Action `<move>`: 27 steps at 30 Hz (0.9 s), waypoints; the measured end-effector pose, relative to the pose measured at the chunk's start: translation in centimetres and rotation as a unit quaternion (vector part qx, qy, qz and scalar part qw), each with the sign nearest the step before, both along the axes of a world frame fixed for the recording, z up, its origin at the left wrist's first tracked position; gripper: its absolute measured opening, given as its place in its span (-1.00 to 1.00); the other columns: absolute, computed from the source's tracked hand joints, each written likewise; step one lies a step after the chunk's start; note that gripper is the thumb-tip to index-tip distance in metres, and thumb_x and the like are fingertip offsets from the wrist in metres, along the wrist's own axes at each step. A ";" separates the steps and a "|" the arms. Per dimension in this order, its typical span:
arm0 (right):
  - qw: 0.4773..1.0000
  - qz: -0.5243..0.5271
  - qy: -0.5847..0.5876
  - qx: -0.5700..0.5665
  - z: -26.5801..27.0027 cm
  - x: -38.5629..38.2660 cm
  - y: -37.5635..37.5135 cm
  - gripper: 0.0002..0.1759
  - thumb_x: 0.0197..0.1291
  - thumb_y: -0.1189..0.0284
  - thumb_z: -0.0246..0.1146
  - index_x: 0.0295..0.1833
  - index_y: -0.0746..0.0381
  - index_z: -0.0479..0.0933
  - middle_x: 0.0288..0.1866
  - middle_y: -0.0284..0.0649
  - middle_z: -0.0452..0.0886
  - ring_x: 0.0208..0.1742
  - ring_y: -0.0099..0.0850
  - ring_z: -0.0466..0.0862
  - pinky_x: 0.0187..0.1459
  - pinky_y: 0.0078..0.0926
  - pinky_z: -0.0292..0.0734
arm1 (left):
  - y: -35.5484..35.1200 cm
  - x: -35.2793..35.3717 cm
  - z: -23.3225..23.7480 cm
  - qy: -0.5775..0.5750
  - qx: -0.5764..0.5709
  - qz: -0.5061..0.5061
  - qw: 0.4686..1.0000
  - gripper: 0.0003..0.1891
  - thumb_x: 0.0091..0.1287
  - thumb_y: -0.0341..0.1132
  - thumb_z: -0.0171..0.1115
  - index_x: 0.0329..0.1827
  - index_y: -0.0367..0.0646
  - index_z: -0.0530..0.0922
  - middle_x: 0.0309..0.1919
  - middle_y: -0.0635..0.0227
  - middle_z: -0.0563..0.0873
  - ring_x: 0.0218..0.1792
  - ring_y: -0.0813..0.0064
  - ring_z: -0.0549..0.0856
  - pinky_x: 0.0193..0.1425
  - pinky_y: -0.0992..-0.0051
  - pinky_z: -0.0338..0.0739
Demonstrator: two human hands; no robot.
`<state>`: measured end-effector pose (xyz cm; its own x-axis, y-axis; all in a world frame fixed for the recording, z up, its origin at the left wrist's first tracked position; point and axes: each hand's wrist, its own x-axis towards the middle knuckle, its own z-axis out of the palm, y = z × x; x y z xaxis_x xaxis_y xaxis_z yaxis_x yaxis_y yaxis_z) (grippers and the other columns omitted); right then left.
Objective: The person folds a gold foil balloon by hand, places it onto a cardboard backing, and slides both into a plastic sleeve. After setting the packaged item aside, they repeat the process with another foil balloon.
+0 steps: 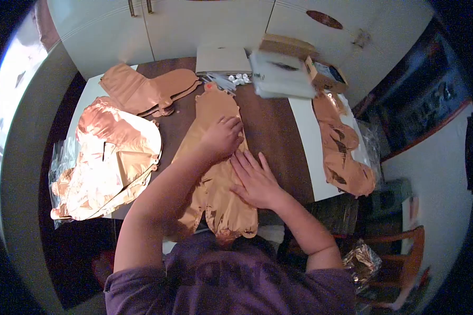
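A flat copper-coloured foil piece (215, 110) lies lengthwise on the dark table in front of me, its lower end near my body. My left hand (223, 136) rests on its upper middle with the fingers curled in; whatever they hold, if anything, is hidden. Just below and to the right, my right hand (255, 178) lies flat with fingers spread, over the foil's right edge and partly on the table. Near the foil's top end are thin clear strips (220, 81) and small white rolls (240, 79).
Shiny foil pieces (115, 152) are heaped at the left, with more foil (129, 89) behind. Another foil stack (339, 144) lies on the right. A clear plastic pack (281, 73), an open cardboard box (326, 73) and a pale box (222, 60) line the back. A wooden chair (415, 257) stands lower right.
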<state>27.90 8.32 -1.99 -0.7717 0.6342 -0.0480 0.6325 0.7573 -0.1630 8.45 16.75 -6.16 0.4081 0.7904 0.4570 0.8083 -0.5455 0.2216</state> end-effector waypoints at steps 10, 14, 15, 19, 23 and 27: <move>0.994 -0.031 0.093 -0.040 -0.3 1.2 0.3 -0.16 0.41 -0.01 0.01 0.55 0.37 0.03 0.61 0.10 0.01 0.64 -0.01 -0.04 0.57 0.07 -0.27 | -0.7 -0.2 0.5 -0.073 0.004 -0.015 0.997 -0.52 0.28 -0.20 0.24 0.17 -0.35 0.51 0.20 0.01 0.56 0.27 0.04 0.49 0.40 0.17 0.34; 0.999 -0.033 0.036 -0.003 -0.2 0.8 -0.5 -0.13 0.40 -0.02 0.02 0.54 0.41 0.03 0.60 0.12 0.01 0.64 0.00 -0.04 0.57 0.06 -0.26 | 0.0 -0.4 -0.3 -0.079 0.005 -0.032 0.996 -0.51 0.27 -0.19 0.25 0.17 -0.36 0.51 0.18 0.01 0.56 0.27 0.02 0.49 0.39 0.18 0.36; 0.999 -0.035 0.033 -0.001 0.0 0.7 -0.7 -0.12 0.39 -0.03 0.02 0.54 0.42 0.03 0.60 0.13 0.01 0.64 0.00 -0.04 0.57 0.05 -0.26 | 0.1 -0.4 -0.3 -0.079 0.007 -0.030 0.996 -0.52 0.26 -0.20 0.26 0.15 -0.36 0.52 0.17 0.01 0.57 0.26 0.02 0.49 0.38 0.18 0.38; 0.999 -0.028 0.015 0.007 0.1 0.8 -1.3 -0.10 0.38 -0.05 0.03 0.54 0.43 0.02 0.60 0.15 0.00 0.64 0.00 -0.06 0.57 0.05 -0.26 | 0.8 -0.3 1.0 -0.057 -0.069 -0.015 0.996 -0.57 0.21 -0.21 0.27 0.05 -0.35 0.57 0.09 0.03 0.61 0.18 0.03 0.54 0.31 0.18 0.44; 1.000 -0.018 0.022 0.000 0.0 1.2 -1.5 -0.09 0.36 -0.06 0.05 0.54 0.42 0.03 0.60 0.15 0.00 0.64 0.00 -0.06 0.57 0.05 -0.26 | 2.1 -0.3 2.5 0.028 -0.108 -0.014 0.994 -0.63 0.17 -0.22 0.27 -0.06 -0.32 0.62 -0.01 0.07 0.65 0.08 0.04 0.59 0.24 0.18 0.49; 1.000 -0.016 0.027 -0.001 -0.1 1.1 -1.6 -0.09 0.35 -0.04 0.08 0.54 0.42 0.03 0.60 0.14 0.00 0.64 0.00 -0.06 0.57 0.04 -0.24 | 2.3 -0.4 2.0 0.000 -0.104 -0.019 0.994 -0.61 0.18 -0.17 0.29 -0.06 -0.31 0.63 -0.02 0.09 0.67 0.05 0.04 0.61 0.22 0.19 0.50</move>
<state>29.04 6.71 -2.04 -0.7522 0.6589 -0.0088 0.6471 0.7360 -0.1989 8.01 19.10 -4.19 0.4388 0.8523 0.2848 0.7884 -0.5172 0.3331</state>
